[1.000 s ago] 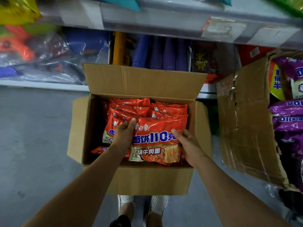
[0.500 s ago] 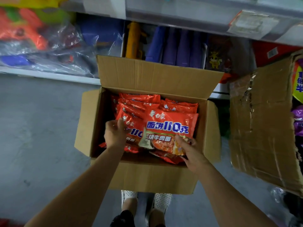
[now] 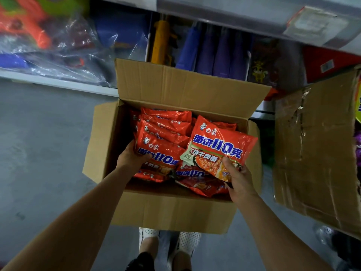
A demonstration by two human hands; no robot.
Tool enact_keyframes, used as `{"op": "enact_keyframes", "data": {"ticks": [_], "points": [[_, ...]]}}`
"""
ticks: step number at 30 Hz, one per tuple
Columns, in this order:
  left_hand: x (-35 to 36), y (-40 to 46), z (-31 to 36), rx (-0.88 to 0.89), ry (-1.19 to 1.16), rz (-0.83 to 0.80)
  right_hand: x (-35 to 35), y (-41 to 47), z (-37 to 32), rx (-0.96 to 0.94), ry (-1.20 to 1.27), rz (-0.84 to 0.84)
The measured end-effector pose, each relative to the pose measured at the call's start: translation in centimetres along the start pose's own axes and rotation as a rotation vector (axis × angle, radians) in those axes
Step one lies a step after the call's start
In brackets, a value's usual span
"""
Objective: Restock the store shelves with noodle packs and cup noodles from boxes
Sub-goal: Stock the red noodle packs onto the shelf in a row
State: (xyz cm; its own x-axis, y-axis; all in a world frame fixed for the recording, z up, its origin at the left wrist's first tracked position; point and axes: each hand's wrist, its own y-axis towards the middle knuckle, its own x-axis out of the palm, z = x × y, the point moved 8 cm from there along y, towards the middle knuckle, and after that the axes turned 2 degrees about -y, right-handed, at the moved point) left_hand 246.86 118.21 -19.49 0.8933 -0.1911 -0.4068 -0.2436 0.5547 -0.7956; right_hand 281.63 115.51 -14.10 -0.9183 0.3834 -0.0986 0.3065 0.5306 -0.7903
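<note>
An open cardboard box (image 3: 172,210) stands on the floor before me, filled with several red noodle packs. My right hand (image 3: 239,181) pinches the lower corner of one red noodle pack (image 3: 220,145) and holds it tilted above the others at the box's right side. My left hand (image 3: 131,158) grips the left edge of another red noodle pack (image 3: 160,153) that leans at the front of a row in the box's left half. More packs (image 3: 203,184) lie flat underneath.
A second torn cardboard box (image 3: 314,149) stands open at the right, purple packs barely showing at its edge. Low shelves behind hold plastic-wrapped toys (image 3: 48,42) and blue and purple items (image 3: 213,53). Grey floor (image 3: 43,153) spreads to the left. My feet (image 3: 168,245) stand just behind the box.
My right hand has lifted its pack up and to the right, off the stack. My left hand has closed on the front pack of the left row.
</note>
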Motion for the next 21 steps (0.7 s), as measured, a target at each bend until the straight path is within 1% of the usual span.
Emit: {"op": "enact_keyframes", "data": {"ticks": [2, 5, 7, 10, 13, 14, 19, 21], "points": [[0.3, 0.5, -0.5, -0.002, 0.102, 0.003, -0.2, 0.0, 0.1, 0.001, -0.006, 0.012], [0.6, 0.6, -0.9, 0.012, 0.433, 0.029, -0.4, -0.1, 0.3, 0.004, -0.006, 0.030], [0.5, 0.4, -0.4, 0.039, 0.523, 0.058, -0.5, -0.3, 0.4, 0.010, -0.006, 0.030], [0.5, 0.1, -0.5, 0.069, 0.453, 0.042, -0.5, -0.6, 0.1, 0.010, -0.006, 0.013], [0.7, -1.1, -0.2, 0.091, 0.197, -0.016, -0.6, -1.1, -0.4, 0.015, -0.003, 0.011], [0.7, -1.7, 0.2, 0.097, 0.144, -0.028, -0.7, -1.3, -0.6, 0.013, -0.002, 0.010], [-1.4, -4.0, 2.5, 0.124, 0.006, 0.007, -1.0, -3.0, -2.2, 0.019, -0.006, 0.001], [-2.5, -5.0, 3.0, 0.105, -0.099, 0.022, -1.1, -4.0, -3.0, 0.025, -0.006, 0.001]]}}
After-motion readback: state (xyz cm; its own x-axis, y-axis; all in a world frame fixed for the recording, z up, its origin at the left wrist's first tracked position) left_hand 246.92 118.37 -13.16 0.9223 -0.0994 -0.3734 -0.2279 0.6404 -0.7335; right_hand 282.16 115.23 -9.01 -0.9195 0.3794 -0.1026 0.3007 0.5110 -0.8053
